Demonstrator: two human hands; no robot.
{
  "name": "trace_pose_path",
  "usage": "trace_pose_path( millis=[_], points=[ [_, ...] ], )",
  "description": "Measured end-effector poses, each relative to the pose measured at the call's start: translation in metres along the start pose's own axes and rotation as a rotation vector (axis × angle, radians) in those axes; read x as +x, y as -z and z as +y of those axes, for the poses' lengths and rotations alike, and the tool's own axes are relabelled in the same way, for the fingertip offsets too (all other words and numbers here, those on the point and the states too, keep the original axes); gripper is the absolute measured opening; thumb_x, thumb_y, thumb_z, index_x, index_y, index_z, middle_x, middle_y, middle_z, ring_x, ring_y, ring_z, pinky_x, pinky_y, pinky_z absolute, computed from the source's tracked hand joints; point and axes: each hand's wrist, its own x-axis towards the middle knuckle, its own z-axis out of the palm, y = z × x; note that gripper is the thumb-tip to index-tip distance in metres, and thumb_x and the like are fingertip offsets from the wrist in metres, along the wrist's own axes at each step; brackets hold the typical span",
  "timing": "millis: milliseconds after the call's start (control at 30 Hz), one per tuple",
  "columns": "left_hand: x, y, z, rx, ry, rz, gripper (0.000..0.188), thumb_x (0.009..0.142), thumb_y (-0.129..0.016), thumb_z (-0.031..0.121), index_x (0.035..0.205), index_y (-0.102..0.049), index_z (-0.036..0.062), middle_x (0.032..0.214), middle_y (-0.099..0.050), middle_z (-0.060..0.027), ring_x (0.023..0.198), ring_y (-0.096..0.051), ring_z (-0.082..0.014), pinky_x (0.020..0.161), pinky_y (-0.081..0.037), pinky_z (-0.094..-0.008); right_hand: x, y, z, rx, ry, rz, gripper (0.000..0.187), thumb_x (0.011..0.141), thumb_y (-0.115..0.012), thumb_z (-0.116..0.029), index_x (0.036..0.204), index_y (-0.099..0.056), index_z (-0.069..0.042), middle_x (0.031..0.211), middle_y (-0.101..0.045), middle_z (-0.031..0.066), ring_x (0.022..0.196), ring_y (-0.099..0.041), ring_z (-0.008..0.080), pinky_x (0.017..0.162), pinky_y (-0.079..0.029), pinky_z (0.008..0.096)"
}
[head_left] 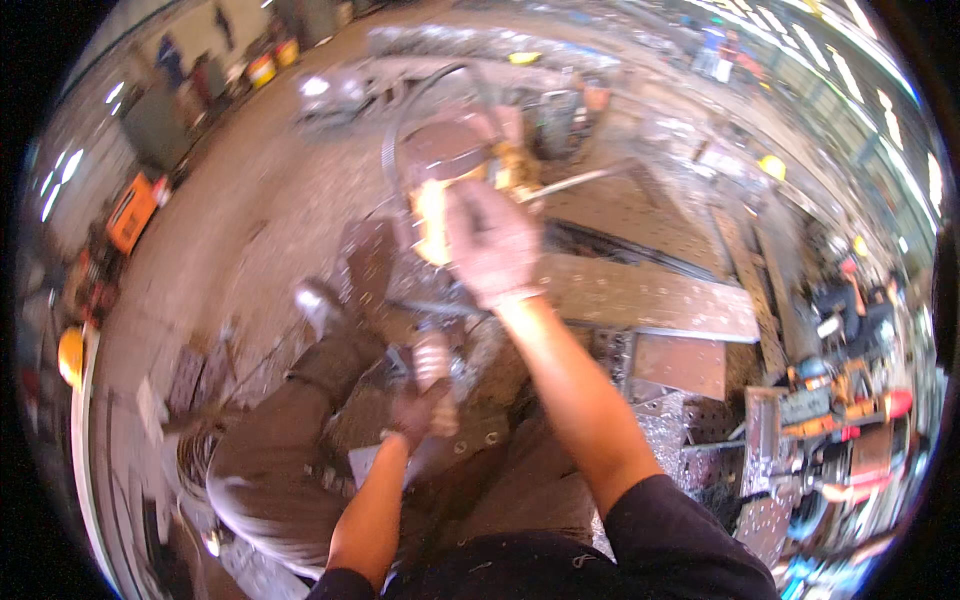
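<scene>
My left hand (420, 408), in a dark glove, wraps round the lower end of a pale ridged cylinder (432, 358) above my lap; its exact kind is blurred. Farther forward, my right hand (490, 240) wears a light glove and has its fingers curled. It is smeared by motion, and what it may grip is hidden. Right beside its fingers is a bright yellow thing (432, 222), part of or in front of a machine with a round brown top (440, 145). A dark hose (390, 150) loops around that machine.
Rusty steel plates (650, 295) lie to the right of my right arm. Tools with orange and red parts (840, 405) crowd the far right. An orange box (132, 212) stands at the left, and a person (725, 55) is in the background.
</scene>
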Motion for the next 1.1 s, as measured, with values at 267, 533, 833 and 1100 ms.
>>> trace_pose_path(
  millis=[267,533,833,1100],
  points=[
    [0.010,0.012,-0.007,0.150,0.014,-0.107,0.071,0.097,-0.081,0.055,0.140,-0.065,0.0002,0.116,-0.076,-0.0139,0.100,-0.075,-0.0270,0.088,-0.061,-0.0446,-0.009,-0.012,0.010,0.121,-0.003,0.104,0.017,0.106,-0.074,-0.011,0.110,-0.079,0.004,0.092,-0.079,0.0131,0.083,-0.073,0.0168,0.077,-0.059,0.0331],
    [0.019,0.014,-0.015,0.117,0.088,-0.107,0.070,0.095,-0.081,0.055,0.133,-0.071,-0.0033,0.118,-0.078,-0.0177,0.102,-0.076,-0.0300,0.091,-0.060,-0.0455,-0.009,-0.009,0.022,0.065,-0.043,0.083,0.016,0.108,-0.072,-0.010,0.112,-0.077,0.005,0.102,-0.079,0.0137,0.091,-0.074,0.0168,0.084,-0.059,0.0322],
    [0.017,0.016,-0.014,0.051,0.134,-0.095,0.065,0.095,-0.082,0.050,0.131,-0.072,-0.0034,0.115,-0.078,-0.0154,0.099,-0.076,-0.0291,0.088,-0.059,-0.0449,-0.011,-0.011,0.015,0.065,-0.065,0.063,0.017,0.108,-0.072,-0.010,0.112,-0.077,0.005,0.102,-0.079,0.0128,0.091,-0.073,0.0169,0.084,-0.058,0.0326],
    [0.029,0.012,-0.039,-0.037,-0.005,-0.073,0.067,0.091,-0.091,0.043,0.141,-0.064,0.0062,0.116,-0.075,-0.0091,0.097,-0.074,-0.0219,0.080,-0.063,-0.0414,-0.008,-0.004,0.004,-0.012,-0.055,-0.044,0.023,0.109,-0.069,-0.023,0.112,-0.078,-0.002,0.091,-0.077,0.0169,0.082,-0.076,0.0301,0.078,-0.059,0.0411]
  ],
)
